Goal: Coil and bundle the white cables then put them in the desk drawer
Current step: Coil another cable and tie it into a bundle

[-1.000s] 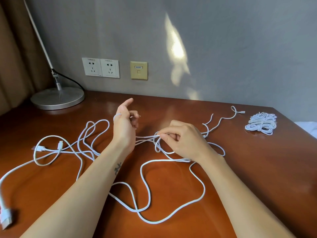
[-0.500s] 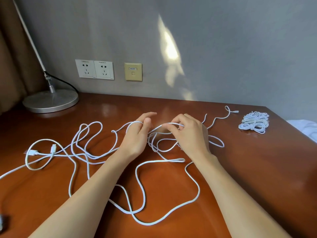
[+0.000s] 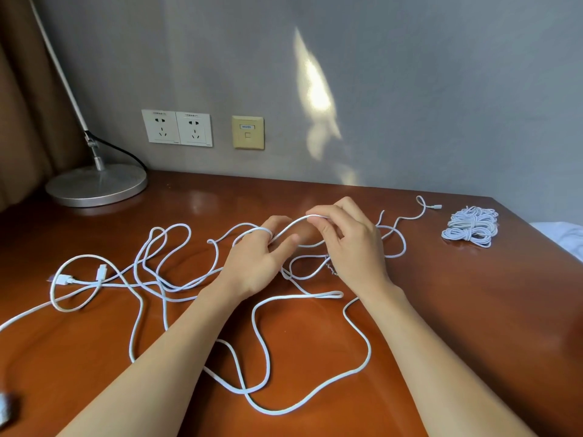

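Observation:
Long white cables (image 3: 258, 342) lie tangled in loose loops across the brown desk (image 3: 457, 310). My left hand (image 3: 258, 260) is at the desk's middle with a strand looped over its fingers, which curl round it. My right hand (image 3: 350, 247) is right beside it and pinches the same strand between thumb and fingertips, lifting it in a small arch. A white cable bundle (image 3: 471, 227), coiled and tied, rests at the far right of the desk. White plugs (image 3: 101, 274) lie at the left. No drawer is in view.
A lamp with a round metal base (image 3: 96, 186) stands at the back left, its black cord running to the wall. Two wall sockets (image 3: 176, 127) and a beige data port (image 3: 248, 132) sit above the desk. A curtain hangs at the left; white fabric (image 3: 564, 234) shows past the right edge.
My left hand has dropped from an upright pose and come close to my right. My right hand has carried the pinched strand up and over the left fingers.

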Demonstrator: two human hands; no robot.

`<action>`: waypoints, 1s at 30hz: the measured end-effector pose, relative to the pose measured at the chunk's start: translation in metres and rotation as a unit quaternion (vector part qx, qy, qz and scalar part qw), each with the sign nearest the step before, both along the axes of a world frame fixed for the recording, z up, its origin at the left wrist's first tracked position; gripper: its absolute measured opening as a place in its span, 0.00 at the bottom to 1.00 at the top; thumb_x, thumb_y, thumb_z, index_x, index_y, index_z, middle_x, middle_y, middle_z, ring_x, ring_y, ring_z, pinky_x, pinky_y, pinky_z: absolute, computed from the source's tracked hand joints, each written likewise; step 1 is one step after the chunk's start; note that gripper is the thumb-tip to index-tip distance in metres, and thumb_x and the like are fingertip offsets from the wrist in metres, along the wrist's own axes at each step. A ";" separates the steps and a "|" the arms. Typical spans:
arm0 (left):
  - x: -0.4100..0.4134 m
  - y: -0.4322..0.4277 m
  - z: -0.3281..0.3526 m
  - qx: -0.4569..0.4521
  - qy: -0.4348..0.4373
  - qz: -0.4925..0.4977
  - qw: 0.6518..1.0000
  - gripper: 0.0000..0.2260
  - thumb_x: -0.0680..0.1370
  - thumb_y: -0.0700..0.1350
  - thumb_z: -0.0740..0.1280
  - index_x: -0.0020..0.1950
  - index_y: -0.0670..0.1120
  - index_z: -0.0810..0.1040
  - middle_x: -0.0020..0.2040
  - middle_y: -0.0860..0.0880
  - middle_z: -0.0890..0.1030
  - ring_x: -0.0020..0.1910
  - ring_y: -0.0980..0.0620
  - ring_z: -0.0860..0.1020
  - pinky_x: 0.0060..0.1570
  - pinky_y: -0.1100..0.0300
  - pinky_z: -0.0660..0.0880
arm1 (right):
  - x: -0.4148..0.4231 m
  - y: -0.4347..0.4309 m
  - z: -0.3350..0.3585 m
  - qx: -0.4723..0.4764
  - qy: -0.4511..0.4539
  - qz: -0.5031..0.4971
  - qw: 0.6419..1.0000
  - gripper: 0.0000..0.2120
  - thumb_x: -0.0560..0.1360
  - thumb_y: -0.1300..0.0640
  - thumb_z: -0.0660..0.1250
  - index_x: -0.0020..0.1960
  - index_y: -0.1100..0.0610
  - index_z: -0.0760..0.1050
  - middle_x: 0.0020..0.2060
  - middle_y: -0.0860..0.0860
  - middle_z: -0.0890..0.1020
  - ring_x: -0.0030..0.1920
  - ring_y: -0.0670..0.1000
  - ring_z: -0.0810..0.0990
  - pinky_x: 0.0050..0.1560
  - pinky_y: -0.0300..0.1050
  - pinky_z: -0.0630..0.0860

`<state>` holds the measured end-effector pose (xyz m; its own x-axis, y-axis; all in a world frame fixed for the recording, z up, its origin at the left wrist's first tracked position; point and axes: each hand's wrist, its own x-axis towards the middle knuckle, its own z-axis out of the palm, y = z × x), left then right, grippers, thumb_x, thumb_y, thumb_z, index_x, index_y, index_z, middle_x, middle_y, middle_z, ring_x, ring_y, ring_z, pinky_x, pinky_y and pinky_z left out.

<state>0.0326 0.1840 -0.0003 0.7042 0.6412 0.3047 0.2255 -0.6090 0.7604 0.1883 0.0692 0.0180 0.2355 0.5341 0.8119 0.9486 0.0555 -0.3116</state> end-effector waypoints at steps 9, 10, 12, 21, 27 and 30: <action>0.001 0.001 0.005 0.020 -0.011 0.095 0.995 0.19 0.84 0.64 0.57 0.47 0.54 0.79 0.39 0.54 0.84 0.41 0.55 0.83 0.49 0.46 0.82 | 0.002 0.002 0.001 0.012 -0.021 0.022 0.999 0.17 0.82 0.43 0.64 0.53 0.55 0.84 0.45 0.47 0.83 0.43 0.45 0.79 0.40 0.41 0.78; 0.000 0.001 0.005 0.008 -0.020 0.095 0.995 0.22 0.84 0.65 0.55 0.45 0.53 0.80 0.38 0.54 0.84 0.41 0.55 0.83 0.50 0.46 0.81 | 0.002 0.002 0.001 0.002 -0.021 0.020 1.000 0.17 0.83 0.43 0.63 0.54 0.54 0.84 0.46 0.47 0.83 0.44 0.45 0.78 0.43 0.42 0.77; 0.000 0.003 0.004 -0.026 -0.045 0.100 0.994 0.28 0.85 0.65 0.51 0.40 0.50 0.81 0.33 0.56 0.81 0.38 0.54 0.80 0.48 0.49 0.78 | 0.004 0.003 0.000 -0.010 -0.041 -0.006 0.999 0.16 0.84 0.46 0.61 0.55 0.54 0.83 0.47 0.47 0.83 0.46 0.47 0.77 0.50 0.43 0.72; 0.001 -0.002 0.014 -0.274 -0.221 -0.041 0.935 0.32 0.87 0.50 0.47 0.27 0.42 0.72 0.25 0.47 0.61 0.25 0.52 0.58 0.28 0.60 0.56 | 0.013 0.000 -0.003 -0.075 0.000 -0.028 0.997 0.10 0.85 0.55 0.62 0.60 0.51 0.81 0.53 0.44 0.82 0.55 0.47 0.76 0.63 0.47 0.70; -0.007 0.003 0.018 -0.496 -0.320 -0.174 0.788 0.28 0.83 0.51 0.47 0.27 0.43 0.70 0.26 0.49 0.55 0.27 0.51 0.52 0.31 0.55 0.52 | 0.006 -0.004 0.002 -0.150 0.145 0.033 0.977 0.07 0.83 0.54 0.67 0.61 0.49 0.77 0.48 0.41 0.81 0.49 0.43 0.82 0.49 0.36 0.80; -0.009 0.006 0.020 -0.544 -0.376 -0.191 0.725 0.27 0.83 0.49 0.46 0.29 0.44 0.71 0.26 0.50 0.56 0.26 0.52 0.52 0.30 0.58 0.56 | 0.006 -0.003 0.001 -0.161 0.158 0.026 0.974 0.04 0.81 0.51 0.70 0.55 0.48 0.77 0.43 0.40 0.80 0.45 0.41 0.81 0.43 0.33 0.77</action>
